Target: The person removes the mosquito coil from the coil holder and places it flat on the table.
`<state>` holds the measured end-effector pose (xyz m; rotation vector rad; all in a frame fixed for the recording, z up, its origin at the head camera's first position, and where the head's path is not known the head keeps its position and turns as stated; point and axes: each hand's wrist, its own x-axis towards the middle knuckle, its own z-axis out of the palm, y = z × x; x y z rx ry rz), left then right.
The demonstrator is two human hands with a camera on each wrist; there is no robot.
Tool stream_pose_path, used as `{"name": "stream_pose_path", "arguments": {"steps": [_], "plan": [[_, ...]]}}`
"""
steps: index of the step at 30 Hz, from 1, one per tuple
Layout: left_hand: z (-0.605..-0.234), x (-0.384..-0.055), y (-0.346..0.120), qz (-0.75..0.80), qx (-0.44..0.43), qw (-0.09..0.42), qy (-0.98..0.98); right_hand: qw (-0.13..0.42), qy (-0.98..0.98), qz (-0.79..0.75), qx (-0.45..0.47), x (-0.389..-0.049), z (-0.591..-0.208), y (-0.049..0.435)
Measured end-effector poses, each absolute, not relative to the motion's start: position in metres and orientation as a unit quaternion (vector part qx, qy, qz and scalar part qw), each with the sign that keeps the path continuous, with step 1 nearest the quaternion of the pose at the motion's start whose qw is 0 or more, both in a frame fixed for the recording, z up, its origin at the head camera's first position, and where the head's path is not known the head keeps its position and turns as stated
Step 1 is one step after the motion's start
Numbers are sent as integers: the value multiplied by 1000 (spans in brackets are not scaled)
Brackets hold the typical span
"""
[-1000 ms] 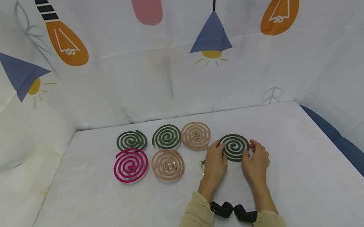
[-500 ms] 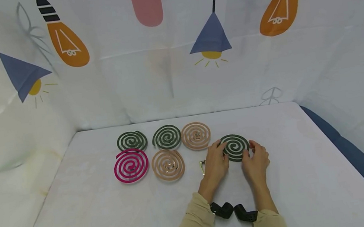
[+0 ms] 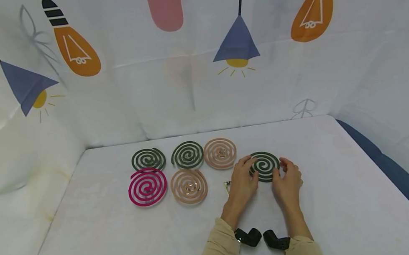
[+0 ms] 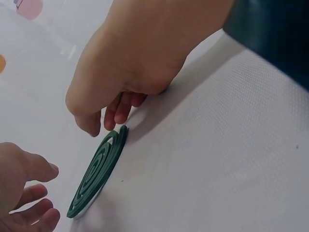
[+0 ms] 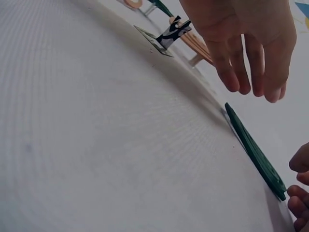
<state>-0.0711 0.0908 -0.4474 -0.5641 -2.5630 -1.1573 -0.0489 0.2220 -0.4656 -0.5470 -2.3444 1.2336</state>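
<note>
A dark green mosquito coil (image 3: 265, 166) lies on the white table between both hands. My left hand (image 3: 242, 182) is at its left side, loosely curved; in the left wrist view its fingers (image 4: 123, 108) hover just above the coil's edge, apart from it. My right hand (image 3: 288, 183) is at the right side, thumb and fingers spread around the edge; the wrist views show its fingertips (image 5: 297, 193) close to the coil, and whether one touches it I cannot tell. Partly hidden behind my left hand is a small metal coil stand (image 3: 227, 187), clearer in the right wrist view.
Left of the hands lie more coils: two green (image 3: 148, 159) (image 3: 187, 154), two tan (image 3: 220, 154) (image 3: 189, 187) and a magenta one (image 3: 148, 187), which overlaps a green coil. Metal pieces show at the tan coils' centres. A printed white curtain (image 3: 171, 97) stands behind the table.
My left thumb and fingers have eased slightly away from the green coil's left edge. The right hand and the coil have hardly moved.
</note>
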Motion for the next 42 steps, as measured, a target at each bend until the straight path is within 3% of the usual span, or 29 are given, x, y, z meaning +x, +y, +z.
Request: {"name": "stream_pose_path", "arguments": {"steps": [13,21,24,28,36,42], "plan": [[-439,-75,80,-460,-198,145,-854,216,-824,483,-202,-51,-467,224],[-431,-84,62,-501,-175,143,-836,295,-769,538,-180,-55,-462,222],[-428,-88,51,-522,-160,138,-827,301,-763,548,-163,-58,-459,220],[-427,-93,37,-534,-148,152,-819,287,-762,562,-147,-61,-457,214],[-429,-107,18,-524,-151,235,-805,251,-745,604,-134,-65,-442,201],[-431,-115,7,-510,-125,252,-813,216,-752,613,-109,-63,-418,185]]}}
